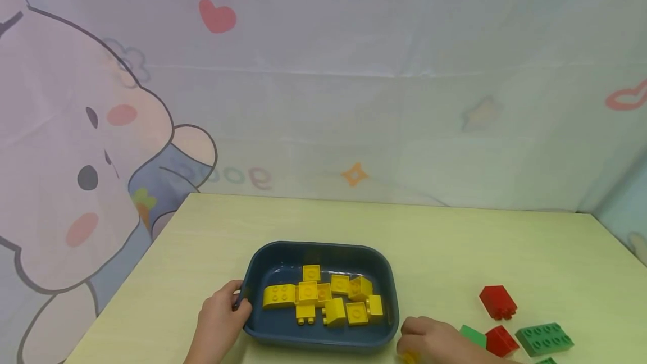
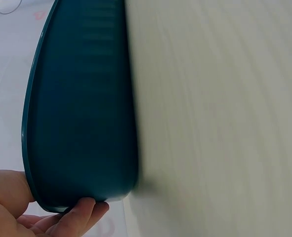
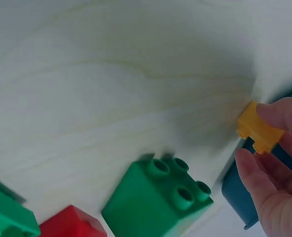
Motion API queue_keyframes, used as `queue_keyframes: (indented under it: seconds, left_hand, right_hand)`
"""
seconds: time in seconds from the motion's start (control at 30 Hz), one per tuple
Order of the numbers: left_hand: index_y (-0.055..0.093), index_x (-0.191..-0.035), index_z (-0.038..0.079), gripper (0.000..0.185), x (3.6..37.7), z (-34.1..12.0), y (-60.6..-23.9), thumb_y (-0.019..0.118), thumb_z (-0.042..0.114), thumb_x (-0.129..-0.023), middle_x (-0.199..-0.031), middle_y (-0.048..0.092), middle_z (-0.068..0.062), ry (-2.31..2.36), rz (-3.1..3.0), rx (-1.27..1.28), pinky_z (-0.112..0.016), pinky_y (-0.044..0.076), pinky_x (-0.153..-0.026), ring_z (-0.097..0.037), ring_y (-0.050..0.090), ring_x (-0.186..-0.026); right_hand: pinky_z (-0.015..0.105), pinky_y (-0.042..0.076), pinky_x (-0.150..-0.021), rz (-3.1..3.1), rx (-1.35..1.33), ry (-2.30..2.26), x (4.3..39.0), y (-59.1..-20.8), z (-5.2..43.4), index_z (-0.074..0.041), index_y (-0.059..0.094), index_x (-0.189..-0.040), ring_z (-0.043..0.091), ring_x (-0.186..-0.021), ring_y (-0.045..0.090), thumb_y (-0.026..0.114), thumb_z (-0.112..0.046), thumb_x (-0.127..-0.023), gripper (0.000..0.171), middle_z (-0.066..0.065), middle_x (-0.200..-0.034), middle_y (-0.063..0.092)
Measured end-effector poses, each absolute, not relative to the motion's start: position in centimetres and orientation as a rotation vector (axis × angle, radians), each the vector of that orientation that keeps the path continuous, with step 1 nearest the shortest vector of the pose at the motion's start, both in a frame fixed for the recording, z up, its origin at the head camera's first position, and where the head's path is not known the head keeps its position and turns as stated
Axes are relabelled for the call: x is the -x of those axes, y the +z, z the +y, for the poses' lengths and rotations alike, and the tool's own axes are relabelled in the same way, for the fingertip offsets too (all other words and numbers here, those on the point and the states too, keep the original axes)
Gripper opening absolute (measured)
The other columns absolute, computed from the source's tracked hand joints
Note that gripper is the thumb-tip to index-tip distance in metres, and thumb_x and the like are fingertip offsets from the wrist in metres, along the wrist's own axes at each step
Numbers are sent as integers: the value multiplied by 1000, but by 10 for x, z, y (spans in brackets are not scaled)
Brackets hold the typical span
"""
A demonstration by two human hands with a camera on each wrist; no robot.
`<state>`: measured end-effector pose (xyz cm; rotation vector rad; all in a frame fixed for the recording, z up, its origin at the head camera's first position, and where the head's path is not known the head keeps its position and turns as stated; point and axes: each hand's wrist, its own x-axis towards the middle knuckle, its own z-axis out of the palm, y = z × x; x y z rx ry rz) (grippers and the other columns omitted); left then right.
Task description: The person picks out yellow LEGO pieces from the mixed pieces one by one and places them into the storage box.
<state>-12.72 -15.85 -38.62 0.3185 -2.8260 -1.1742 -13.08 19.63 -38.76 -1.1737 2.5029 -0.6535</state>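
Note:
A dark blue tray (image 1: 323, 251) stands on the pale wooden table and holds several yellow bricks (image 1: 323, 299). My left hand (image 1: 222, 313) grips the tray's left rim, thumb inside and fingers under the wall; in the left wrist view the fingers (image 2: 84, 212) curl under the tray's wall (image 2: 81, 108). My right hand (image 1: 434, 344) lies right of the tray's near corner and pinches a small yellow brick (image 3: 258, 129) between fingertips and thumb, just above the table. The same yellow brick (image 1: 410, 357) peeks out under the hand.
Right of my right hand lie a red brick (image 1: 497, 301), a second red brick (image 1: 501, 340), a small green brick (image 3: 160, 197) and a long green brick (image 1: 543, 338). A printed cloth backdrop (image 1: 323, 83) hangs behind the table.

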Motion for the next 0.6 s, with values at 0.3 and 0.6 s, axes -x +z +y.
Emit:
queue_keyframes:
  seconds: [0.3,0.6]
  left_hand:
    - [59,-113,-8,36,127,-159,-387,57,3,-78,-86,69,-13,-1164,-2817,-306,-39,49,-68,-18,62,-74]
    - [58,-113,-8,37,128,-159,-387,57,3,-78,-85,69,-12,-1153,-2819,-311,-35,48,-64,-16,60,-70]
  right_hand:
    - [16,43,-62,2451,1188,-699,132,-400,192,-16,69,-89,-4,-68,44,69,-31,-82,17,-19,-79,49]
    - [15,42,-59,2426,1262,-624,133,-400,187,-14,69,-87,-4,-63,44,67,-28,-84,15,-19,-70,49]
